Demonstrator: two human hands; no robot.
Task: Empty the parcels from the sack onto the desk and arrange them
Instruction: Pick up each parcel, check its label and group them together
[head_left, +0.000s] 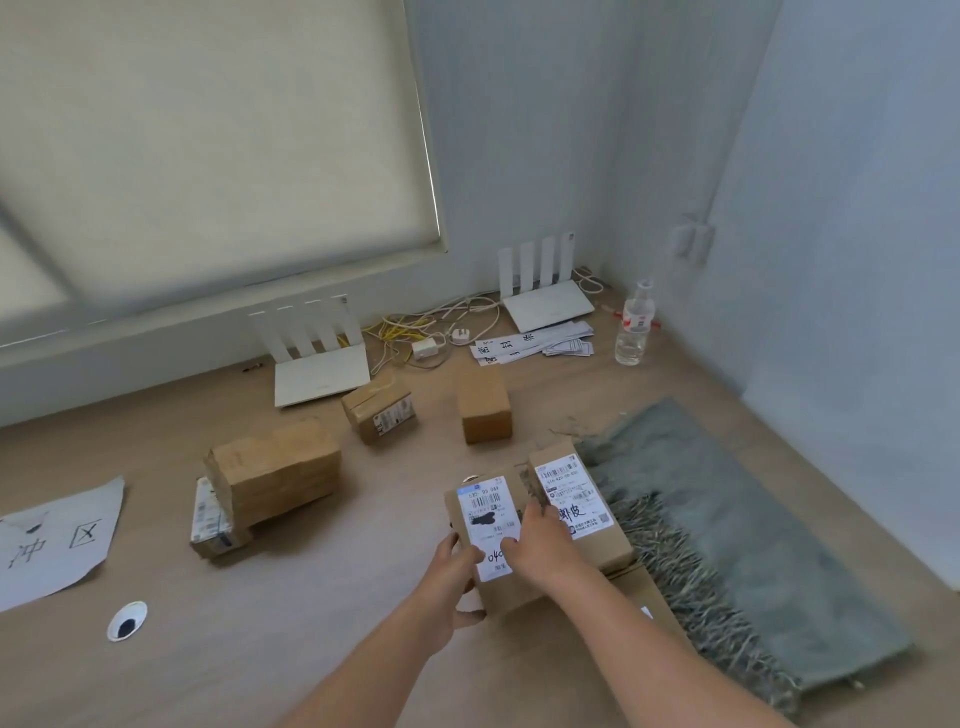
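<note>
Desk (311, 649) of pale wood, set in room corner: grey walls, blind (208, 130) at left. Routers (319, 371), cables (415, 327), bottle (634, 327) along back; sack (753, 545) flat at right. Parcel (491, 512) at front centre of desk, label up, long axis running away from person, far end leaning slightly left; box (571, 499) touching its right side. Left hand (449, 587) grips near-left corner, fingers curled; right hand (540, 553) on top, fingers bent over right edge.

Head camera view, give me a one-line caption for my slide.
Left hand and right hand hold a labelled parcel beside a second parcel on the desk, next to the grey sack.
</note>
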